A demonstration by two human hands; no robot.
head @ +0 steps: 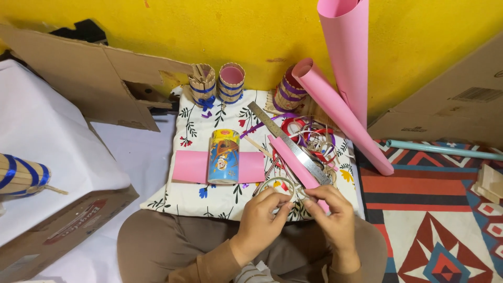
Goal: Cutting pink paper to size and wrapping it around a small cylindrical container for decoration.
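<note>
My left hand (pixel 262 215) and my right hand (pixel 331 212) meet at the near edge of a floral cushion (pixel 199 196) on my lap. Both pinch a thin loop of pale ribbon (pixel 283 183) between their fingertips. A metal ruler (pixel 289 141) and a pink paper strip (pixel 293 160) lie diagonally just beyond my right hand. A colourful printed can (pixel 224 156) lies across a pink paper rectangle (pixel 189 166) to the left. A tangle of red, purple and white ribbons (pixel 309 137) sits behind the ruler.
Two stick-covered cups (pixel 216 84) with blue bands stand at the cushion's far edge, another with purple bands (pixel 289 91) leans right. Rolled pink paper (pixel 343 112) rests against the yellow wall. Cardboard sheets (pixel 78 73) lie left and right, and a patterned rug (pixel 435 209) right.
</note>
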